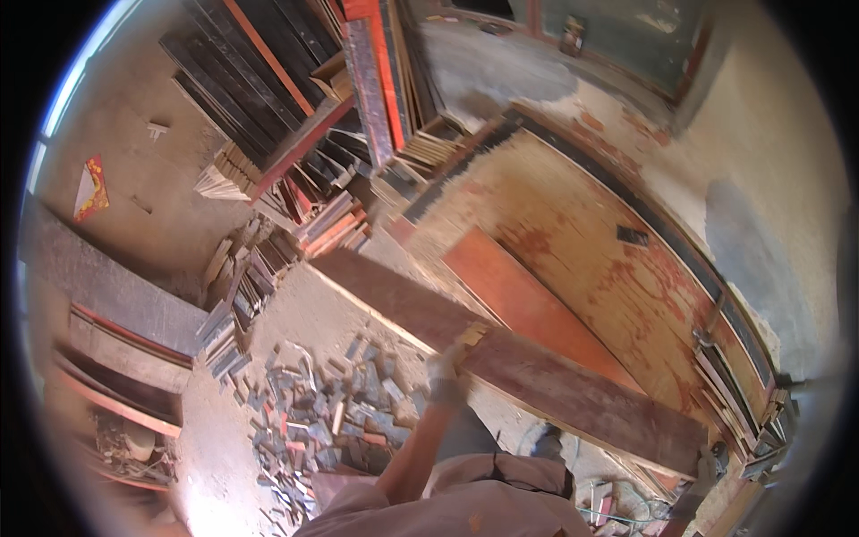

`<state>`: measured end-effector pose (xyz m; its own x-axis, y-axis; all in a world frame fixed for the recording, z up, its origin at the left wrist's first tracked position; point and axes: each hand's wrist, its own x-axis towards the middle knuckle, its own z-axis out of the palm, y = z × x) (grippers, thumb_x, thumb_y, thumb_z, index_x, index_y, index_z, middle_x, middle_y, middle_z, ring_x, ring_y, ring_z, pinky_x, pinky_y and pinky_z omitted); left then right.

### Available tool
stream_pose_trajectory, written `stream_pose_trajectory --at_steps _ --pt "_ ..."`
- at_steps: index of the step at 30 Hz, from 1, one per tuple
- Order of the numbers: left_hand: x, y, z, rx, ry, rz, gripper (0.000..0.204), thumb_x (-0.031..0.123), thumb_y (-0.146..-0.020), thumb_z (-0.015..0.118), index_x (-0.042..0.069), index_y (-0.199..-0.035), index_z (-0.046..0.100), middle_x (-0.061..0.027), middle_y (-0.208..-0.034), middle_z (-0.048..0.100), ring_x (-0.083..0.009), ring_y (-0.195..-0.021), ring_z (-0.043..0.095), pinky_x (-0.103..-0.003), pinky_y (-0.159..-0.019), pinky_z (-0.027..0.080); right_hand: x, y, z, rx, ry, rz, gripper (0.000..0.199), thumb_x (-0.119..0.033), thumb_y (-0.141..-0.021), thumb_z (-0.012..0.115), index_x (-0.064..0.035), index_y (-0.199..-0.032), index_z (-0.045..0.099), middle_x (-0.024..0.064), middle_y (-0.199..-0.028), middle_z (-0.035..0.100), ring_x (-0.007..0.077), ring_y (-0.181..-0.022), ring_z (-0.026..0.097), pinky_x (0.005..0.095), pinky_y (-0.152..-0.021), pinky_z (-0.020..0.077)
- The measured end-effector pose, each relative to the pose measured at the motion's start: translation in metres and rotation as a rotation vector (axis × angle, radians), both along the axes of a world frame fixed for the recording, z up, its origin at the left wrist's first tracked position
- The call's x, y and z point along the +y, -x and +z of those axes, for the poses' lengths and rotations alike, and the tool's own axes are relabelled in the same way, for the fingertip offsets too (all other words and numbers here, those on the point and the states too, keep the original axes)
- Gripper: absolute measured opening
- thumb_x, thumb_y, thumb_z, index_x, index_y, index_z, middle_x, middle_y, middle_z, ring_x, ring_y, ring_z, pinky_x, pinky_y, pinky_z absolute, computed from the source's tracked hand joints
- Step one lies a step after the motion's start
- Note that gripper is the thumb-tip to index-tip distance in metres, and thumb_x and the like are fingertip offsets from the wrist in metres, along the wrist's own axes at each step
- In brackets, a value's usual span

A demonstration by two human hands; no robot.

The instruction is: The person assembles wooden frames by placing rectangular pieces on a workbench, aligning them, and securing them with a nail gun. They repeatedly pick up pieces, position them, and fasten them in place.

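Note:
A long, brown-faced wooden board [573, 371] stretches slantwise in front of me, from the middle of the view down to the lower right. My left hand [449, 369], in a pale glove, is closed on its near edge at about mid-length. Tan fingertips or a small tan piece show on top of the board there; which it is stays unclear. Near the board's right end is a dark, blurred shape that may be my right hand, but its fingers cannot be made out. Beyond the board, an orange-red panel [537, 304] lies on a large, stained wooden sheet [617, 242].
Small wood offcuts [349, 403] are heaped on the floor at left of my legs. Stacked dark planks [237, 85] lean at the far left, beside an upright orange-edged board [380, 80]. Shelving with boards [125, 313] stands at left. More strips [734, 394] rest at right.

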<state>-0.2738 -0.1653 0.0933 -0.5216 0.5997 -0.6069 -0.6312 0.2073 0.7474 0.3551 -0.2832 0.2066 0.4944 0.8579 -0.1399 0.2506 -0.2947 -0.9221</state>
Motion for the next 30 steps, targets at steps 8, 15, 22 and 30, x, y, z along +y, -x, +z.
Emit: stream_pose_trajectory --at_steps 8,15,22,30 --pt "0.020 0.236 -0.020 -0.343 -0.102 0.202 0.018 0.014 -0.088 0.073 0.005 -0.103 0.071 -0.0052 -0.096 0.071 -0.0190 -0.088 0.069 -0.033 -0.076 0.060 0.188 0.368 0.148 -0.264 -0.315 0.532 0.039 -0.014 -0.095 0.069 -0.0034 -0.132 0.061 0.0079 -0.114 0.068 0.0163 -0.074 0.066 0.0284 -0.061 0.0509" --pt "0.087 0.358 -0.032 -0.531 -0.206 0.222 0.033 0.010 -0.086 0.066 -0.002 -0.116 0.062 -0.0123 -0.108 0.068 -0.0259 -0.096 0.069 -0.038 -0.084 0.062 0.286 0.535 0.246 -1.157 -0.470 0.697 0.038 -0.004 -0.082 0.077 -0.0051 -0.120 0.068 0.0158 -0.125 0.068 0.0293 -0.112 0.066 0.0396 -0.100 0.0519" --pt "0.232 0.472 -0.037 -0.742 -0.294 0.080 0.037 0.013 -0.088 0.061 -0.005 -0.121 0.059 -0.0188 -0.120 0.067 -0.0331 -0.109 0.067 -0.046 -0.103 0.055 0.425 0.674 0.239 -0.414 -1.032 0.837 0.057 -0.042 -0.086 0.077 -0.0009 -0.123 0.063 0.0191 -0.107 0.067 0.0333 -0.100 0.063 0.0516 -0.101 0.0469" --pt "0.420 0.617 -0.044 -0.746 -0.145 0.091 0.014 0.017 -0.083 0.067 0.010 -0.086 0.056 -0.0072 -0.082 0.061 -0.0265 -0.074 0.063 -0.039 -0.070 0.060 0.552 0.904 0.281 -0.424 -1.214 0.816 0.056 -0.041 -0.089 0.079 0.0038 -0.120 0.062 0.0170 -0.097 0.067 0.0278 -0.085 0.060 0.0426 -0.078 0.0479"
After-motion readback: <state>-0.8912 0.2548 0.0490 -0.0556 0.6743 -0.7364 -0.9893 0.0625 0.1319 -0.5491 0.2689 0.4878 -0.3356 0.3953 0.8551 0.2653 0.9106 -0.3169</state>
